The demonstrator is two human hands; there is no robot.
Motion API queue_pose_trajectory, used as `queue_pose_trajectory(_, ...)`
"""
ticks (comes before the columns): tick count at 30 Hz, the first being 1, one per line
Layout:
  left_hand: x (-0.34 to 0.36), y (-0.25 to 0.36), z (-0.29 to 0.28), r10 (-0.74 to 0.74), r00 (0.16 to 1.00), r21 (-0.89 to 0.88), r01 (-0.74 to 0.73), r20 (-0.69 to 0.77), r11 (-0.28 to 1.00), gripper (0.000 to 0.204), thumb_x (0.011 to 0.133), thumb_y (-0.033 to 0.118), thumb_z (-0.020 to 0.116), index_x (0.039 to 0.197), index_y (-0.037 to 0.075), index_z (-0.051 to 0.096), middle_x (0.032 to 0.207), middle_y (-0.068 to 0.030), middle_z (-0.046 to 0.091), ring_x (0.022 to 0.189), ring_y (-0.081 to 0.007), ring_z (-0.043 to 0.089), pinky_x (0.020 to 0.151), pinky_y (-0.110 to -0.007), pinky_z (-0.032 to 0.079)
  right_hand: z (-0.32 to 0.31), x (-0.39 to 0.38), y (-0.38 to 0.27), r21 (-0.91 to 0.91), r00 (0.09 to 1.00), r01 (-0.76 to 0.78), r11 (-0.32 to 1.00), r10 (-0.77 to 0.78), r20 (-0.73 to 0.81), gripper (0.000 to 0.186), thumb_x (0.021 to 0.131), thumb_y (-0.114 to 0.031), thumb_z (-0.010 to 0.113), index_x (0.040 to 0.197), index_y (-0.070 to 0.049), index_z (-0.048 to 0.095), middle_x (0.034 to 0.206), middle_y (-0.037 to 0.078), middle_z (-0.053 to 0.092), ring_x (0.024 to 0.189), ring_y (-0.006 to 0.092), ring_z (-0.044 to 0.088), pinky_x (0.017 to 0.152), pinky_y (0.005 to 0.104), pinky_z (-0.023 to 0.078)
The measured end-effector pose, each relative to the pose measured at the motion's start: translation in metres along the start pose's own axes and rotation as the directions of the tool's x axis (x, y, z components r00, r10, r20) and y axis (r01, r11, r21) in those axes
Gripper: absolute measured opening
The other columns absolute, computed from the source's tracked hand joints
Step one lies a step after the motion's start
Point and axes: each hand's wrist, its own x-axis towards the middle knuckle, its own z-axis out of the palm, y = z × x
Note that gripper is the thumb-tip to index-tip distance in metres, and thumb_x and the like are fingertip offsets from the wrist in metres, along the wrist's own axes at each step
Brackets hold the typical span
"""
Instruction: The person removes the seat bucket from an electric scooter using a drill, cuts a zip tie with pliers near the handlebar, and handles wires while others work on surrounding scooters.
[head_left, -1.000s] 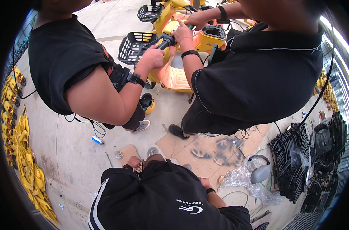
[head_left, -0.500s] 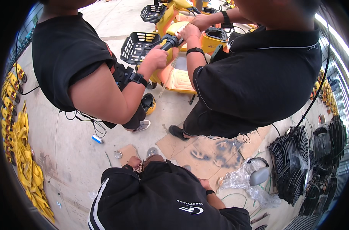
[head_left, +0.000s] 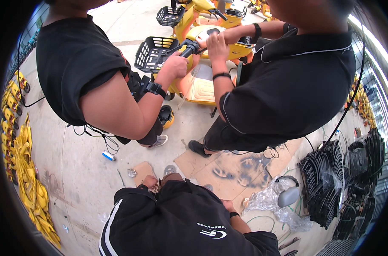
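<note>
My left hand [head_left: 150,181] is low at my waist, fingers curled beside my dark jacket; what they hold, if anything, is too small to make out. My right hand [head_left: 227,205] rests by the jacket's other side, fingers mostly hidden. Beyond them, a co-worker on the left grips the dark handlebar [head_left: 188,51] of a yellow scooter [head_left: 196,86] with one hand [head_left: 175,65]. A co-worker on the right [head_left: 288,85] has both hands at the scooter's front, one [head_left: 217,48] raised over the handlebar area. A black basket [head_left: 148,54] is on the scooter's front.
More yellow scooters [head_left: 183,19] stand behind. A yellow helmet [head_left: 168,121], cardboard [head_left: 194,166] and a blue-white can [head_left: 108,155] lie on the floor. Yellow panels [head_left: 30,179] are piled left; black parts [head_left: 322,179] and plastic wrap [head_left: 262,200] lie right.
The right co-worker's hands have shifted on the scooter, the nearer one now further right and lower. The left co-worker's hand moved slightly right. My own hands barely moved.
</note>
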Motion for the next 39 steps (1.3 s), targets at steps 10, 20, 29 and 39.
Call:
queue_pose_trajectory(10, -0.001, 0.01, -0.008, 0.028, 0.998, 0.028, -0.03, 0.06, 0.999, 0.017, 0.074, 0.008, 0.047, 0.081, -0.002, 0.058, 0.067, -0.0135, 0.059, 0.05, -0.0213, 0.058, 0.039, -0.031, 0.046, 0.006, 0.009, 0.007, -0.042, 1.0, 0.018, 0.999, -0.017, 0.016, 0.045, 0.07, -0.039, 0.054, 0.088, 0.002, 0.06, 0.09, 0.019, 0.06, 0.089, 0.0266, 0.057, 0.078, 0.0301, 0.042)
queue_pose_trajectory(20, 0.008, 0.023, -0.025, -0.027, 0.994, -0.091, 0.037, 0.11, 0.995, 0.018, 0.078, 0.004, 0.044, 0.088, -0.004, 0.055, 0.071, -0.0169, 0.057, 0.049, -0.0274, 0.057, 0.041, -0.038, 0.05, 0.005, -0.025, -0.032, 0.073, 0.999, -0.037, 0.997, 0.038, -0.019, 0.035, 0.069, -0.032, 0.053, 0.076, 0.001, 0.063, 0.073, 0.014, 0.061, 0.067, 0.0203, 0.059, 0.065, 0.029, 0.047)
queue_pose_trajectory(29, 0.035, 0.016, -0.065, -0.081, 0.987, 0.04, 0.076, 0.137, 0.996, 0.015, 0.078, 0.005, 0.045, 0.087, -0.003, 0.055, 0.073, -0.0156, 0.06, 0.055, -0.023, 0.06, 0.042, -0.031, 0.048, 0.048, 0.001, -0.006, 0.362, 0.993, 0.047, 0.931, -0.004, -0.121, 0.022, 0.072, -0.016, 0.051, 0.079, 0.001, 0.064, 0.071, 0.008, 0.062, 0.063, 0.0141, 0.058, 0.056, 0.026, 0.046)
queue_pose_trajectory(39, 0.069, 0.05, -0.103, -0.104, 0.977, 0.204, 0.065, 0.186, 0.977, 0.019, 0.077, 0.016, 0.049, 0.092, 0.004, 0.051, 0.076, -0.0115, 0.059, 0.061, -0.0209, 0.058, 0.052, -0.033, 0.046, 0.075, -0.02, 0.026, 0.558, 0.947, 0.076, 0.826, 0.115, -0.299, 0.02, 0.072, -0.013, 0.049, 0.069, 0.001, 0.063, 0.063, 0.009, 0.062, 0.057, 0.0149, 0.059, 0.052, 0.0271, 0.046)
